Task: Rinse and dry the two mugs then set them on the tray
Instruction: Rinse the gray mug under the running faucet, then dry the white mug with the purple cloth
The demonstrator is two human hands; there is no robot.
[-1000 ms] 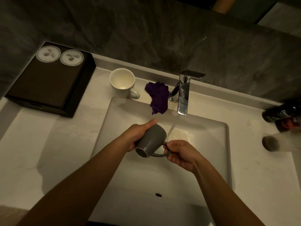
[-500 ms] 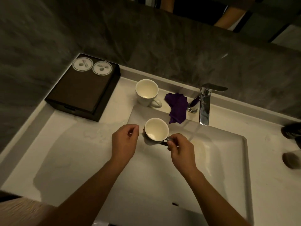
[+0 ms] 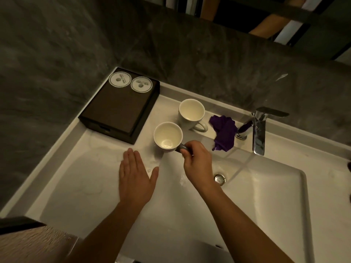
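Far left, the dark tray (image 3: pixel 114 112) sits in the corner of the counter (image 3: pixel 79 179), with two round white discs (image 3: pixel 120 79) at its back edge and no mug on it. Just in front of it, the left hand (image 3: pixel 135 177) is spread flat above the wet counter, fingers straight and together, thumb out, holding nothing; whether the palm actually touches the surface, I can't tell. Next along is the grey mug (image 3: pixel 168 136), upright with its pale inside showing, right beside the tray's near corner. Behind it the white mug (image 3: pixel 191 112) stands upright on the counter, handle to the right. The right hand (image 3: pixel 197 164) has its fingers curled tight around the grey mug's handle, a firm pinch. Further right, a purple cloth (image 3: pixel 224 133) lies crumpled on the ledge next to the tap (image 3: pixel 258 130), and water is streaming down into the basin (image 3: pixel 275 186) near the drain (image 3: pixel 219 178).
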